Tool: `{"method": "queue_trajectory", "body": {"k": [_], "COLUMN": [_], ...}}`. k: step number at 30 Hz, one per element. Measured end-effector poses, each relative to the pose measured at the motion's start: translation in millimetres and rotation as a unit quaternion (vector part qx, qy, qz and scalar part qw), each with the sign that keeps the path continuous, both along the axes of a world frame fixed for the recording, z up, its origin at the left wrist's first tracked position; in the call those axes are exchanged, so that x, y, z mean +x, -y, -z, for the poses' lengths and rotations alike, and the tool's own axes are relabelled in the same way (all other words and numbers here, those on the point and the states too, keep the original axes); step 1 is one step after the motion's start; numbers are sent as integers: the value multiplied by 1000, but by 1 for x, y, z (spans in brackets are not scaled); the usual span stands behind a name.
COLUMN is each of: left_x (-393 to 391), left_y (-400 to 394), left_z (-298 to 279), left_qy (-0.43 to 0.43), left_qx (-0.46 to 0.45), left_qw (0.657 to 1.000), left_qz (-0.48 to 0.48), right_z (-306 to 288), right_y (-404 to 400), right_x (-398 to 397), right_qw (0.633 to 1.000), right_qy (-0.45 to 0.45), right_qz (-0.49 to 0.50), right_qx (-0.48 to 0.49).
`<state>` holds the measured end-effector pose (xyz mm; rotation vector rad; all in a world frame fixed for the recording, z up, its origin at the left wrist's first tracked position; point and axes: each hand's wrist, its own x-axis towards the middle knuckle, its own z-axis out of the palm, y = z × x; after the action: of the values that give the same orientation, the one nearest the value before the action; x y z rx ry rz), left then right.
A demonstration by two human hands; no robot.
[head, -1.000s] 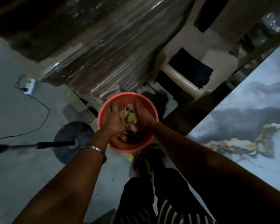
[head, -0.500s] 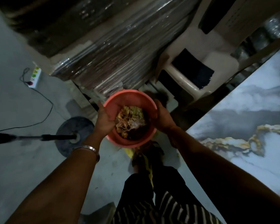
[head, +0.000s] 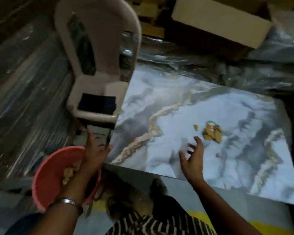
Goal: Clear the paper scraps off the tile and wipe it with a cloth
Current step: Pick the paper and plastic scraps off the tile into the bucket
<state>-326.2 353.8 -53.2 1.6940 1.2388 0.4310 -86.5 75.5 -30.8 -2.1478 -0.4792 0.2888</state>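
Paper scraps (head: 212, 133) sit in a small tan heap toward the far right of the marbled tile (head: 176, 116), with a few loose bits near it, and more lie in the pink bowl (head: 49, 177) at near left. Your right hand (head: 193, 160) hovers over the tile just short of the heap, fingers spread and holding nothing. Your left hand (head: 93, 151) is over the bowl's far rim, fingers loose.

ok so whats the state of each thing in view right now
marble tile: lying flat, scraps on it
paper scrap pile: loose on the tile
pink bucket: upright, holding scraps
left hand: open, over the bucket rim
right hand: open, empty, above the tile
plastic chair: upright, unoccupied
cardboard box: open
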Motion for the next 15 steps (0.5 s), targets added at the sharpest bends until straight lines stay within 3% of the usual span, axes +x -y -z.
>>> {"method": "queue_trajectory", "body": {"k": [4, 7, 11, 15], "left_x": [85, 145, 215, 284], "left_y": [46, 77, 118, 149], "left_z": [-4, 14, 28, 28], "left_qy": [-23, -56, -152, -232], "left_qx": [-13, 25, -4, 81], "left_qw": [993, 990, 970, 938], "left_qz": [115, 129, 188, 243], "right_z": [27, 37, 53, 49], "right_y": [101, 144, 174, 182], "right_x": [68, 118, 177, 204], "right_qw": [988, 980, 976, 977], "right_qy": [-11, -42, -34, -109], "right_qz": [127, 169, 129, 41], "right_qx": [-83, -98, -174, -178]}}
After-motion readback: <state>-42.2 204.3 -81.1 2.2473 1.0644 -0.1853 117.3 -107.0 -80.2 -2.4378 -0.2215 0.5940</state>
